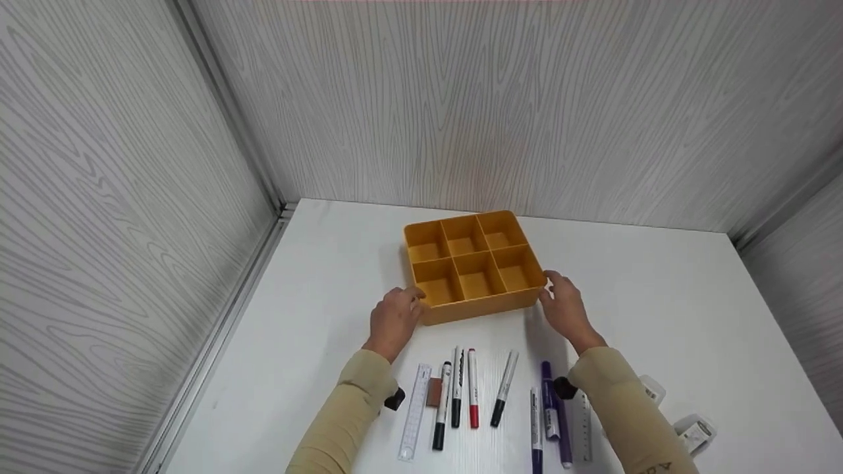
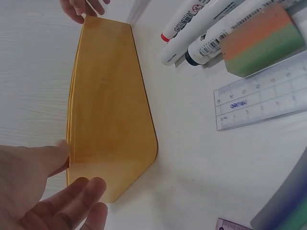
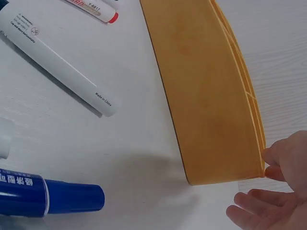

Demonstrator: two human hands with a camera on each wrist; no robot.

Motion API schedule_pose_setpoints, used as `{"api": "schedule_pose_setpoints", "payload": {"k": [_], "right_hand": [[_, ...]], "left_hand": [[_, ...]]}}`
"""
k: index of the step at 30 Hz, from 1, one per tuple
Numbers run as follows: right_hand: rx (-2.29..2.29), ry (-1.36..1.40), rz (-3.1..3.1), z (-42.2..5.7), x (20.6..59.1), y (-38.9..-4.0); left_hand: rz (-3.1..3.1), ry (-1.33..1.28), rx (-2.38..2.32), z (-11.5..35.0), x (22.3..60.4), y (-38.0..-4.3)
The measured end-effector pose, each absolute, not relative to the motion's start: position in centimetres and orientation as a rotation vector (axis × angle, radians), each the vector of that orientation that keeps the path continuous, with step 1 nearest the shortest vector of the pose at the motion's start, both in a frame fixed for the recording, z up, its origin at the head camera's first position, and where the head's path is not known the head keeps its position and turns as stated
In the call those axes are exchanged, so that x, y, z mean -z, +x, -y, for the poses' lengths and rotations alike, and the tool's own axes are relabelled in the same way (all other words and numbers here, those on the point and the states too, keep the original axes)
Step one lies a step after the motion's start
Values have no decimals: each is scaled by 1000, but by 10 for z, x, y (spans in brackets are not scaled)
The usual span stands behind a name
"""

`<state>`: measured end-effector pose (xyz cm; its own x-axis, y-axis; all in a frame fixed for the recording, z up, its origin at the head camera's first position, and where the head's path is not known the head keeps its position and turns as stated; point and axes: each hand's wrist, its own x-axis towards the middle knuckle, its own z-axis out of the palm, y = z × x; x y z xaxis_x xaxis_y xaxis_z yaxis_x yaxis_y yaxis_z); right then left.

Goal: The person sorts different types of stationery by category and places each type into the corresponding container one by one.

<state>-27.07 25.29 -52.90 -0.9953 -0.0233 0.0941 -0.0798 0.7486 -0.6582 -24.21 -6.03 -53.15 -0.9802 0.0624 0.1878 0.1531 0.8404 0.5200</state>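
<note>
A yellow six-compartment organizer box (image 1: 484,304) sits toward the back of the white table, turned slightly askew, its compartments bare. My left hand (image 1: 397,317) holds its near left corner; in the left wrist view the thumb is at the rim and the curled fingers (image 2: 79,196) are by the side wall. At the near right corner, my right hand (image 1: 564,304) pinches the rim edge. The right wrist view shows the lower fingers (image 3: 259,206) loose and off the wall.
Nearer me lie a clear ruler (image 1: 415,411), an eraser (image 1: 434,392), a red-capped marker (image 1: 473,388), several black-capped markers (image 1: 505,388), a purple marker (image 1: 549,401) and another ruler (image 1: 582,428). White cases (image 1: 695,434) lie by the right sleeve. Grey wood-grain panels (image 1: 461,105) enclose the table.
</note>
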Motion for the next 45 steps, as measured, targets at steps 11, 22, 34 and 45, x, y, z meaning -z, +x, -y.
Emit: {"api": "schedule_pose_setpoints", "payload": {"k": [11, 22, 34, 45], "right_hand": [[-1141, 30, 2788, -254, 538, -268], [-1126, 46, 2774, -264, 540, -250], [-1165, -5, 2810, -272, 544, -230], [-1205, -16, 2775, -281, 542, -212]], "left_hand": [[2922, -176, 855, 54, 529, -249], [2874, -229, 926, 57, 526, -256], [2857, -278, 976, 56, 526, -258], [2873, -267, 1047, 49, 526, -258]]}}
